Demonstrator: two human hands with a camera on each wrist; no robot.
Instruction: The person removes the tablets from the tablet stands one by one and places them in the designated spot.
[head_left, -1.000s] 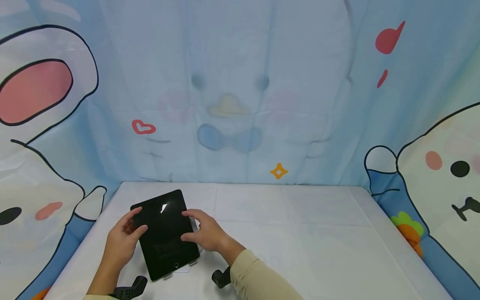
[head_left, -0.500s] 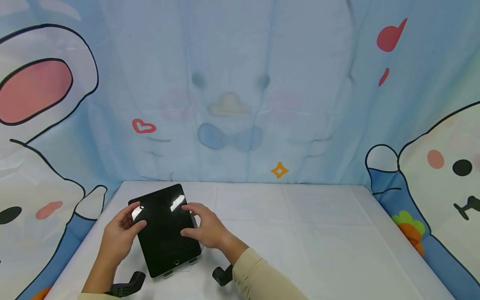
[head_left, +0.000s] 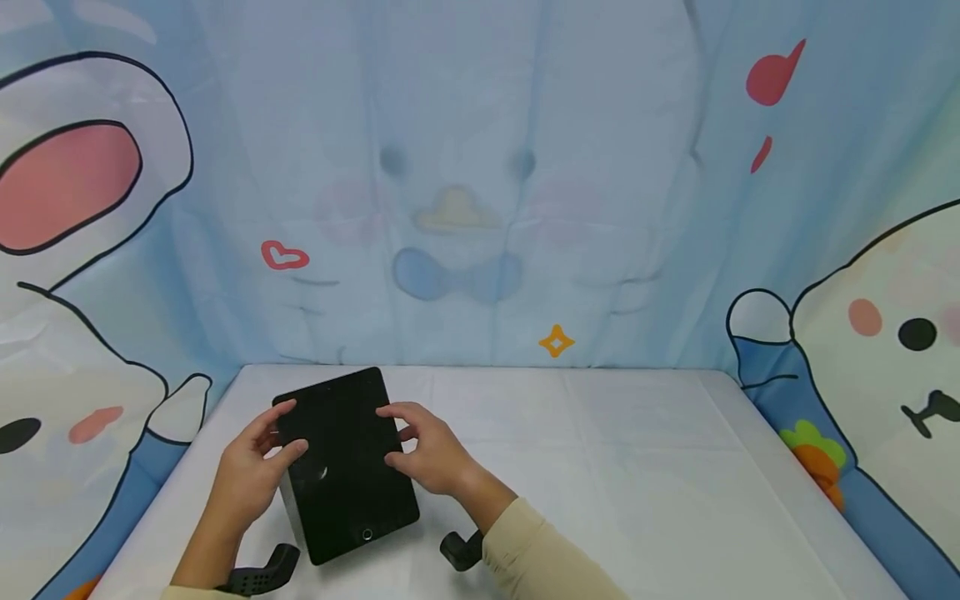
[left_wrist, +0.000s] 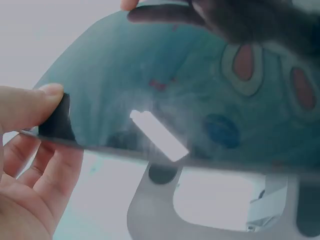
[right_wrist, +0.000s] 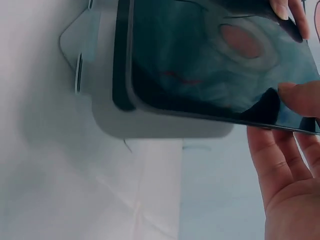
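Observation:
A black tablet [head_left: 352, 483] with a glossy screen and a round home button is held tilted, screen up. My left hand [head_left: 251, 471] pinches its left edge, thumb on the screen and fingers beneath. At the opposite edge my right hand [head_left: 435, 450] grips it the same way. Below the tablet in the left wrist view is a silver-grey stand [left_wrist: 145, 220] with dark pads and a rectangular cutout. The right wrist view shows the stand's plate [right_wrist: 165, 126] close under the tablet, with small metal hooks [right_wrist: 78, 72] at its lower end. In the head view the tablet hides most of it.
A white cloth covers the table [head_left: 637, 483], which extends to the right of the hands. Behind it hangs a blue curtain [head_left: 637, 167] with cartoon prints. Black camera mounts [head_left: 266, 571] are worn on both wrists.
Both hands have moved slightly to the right with the tablet. The metal hooks that showed at its lower edge are now covered by it in the head view.

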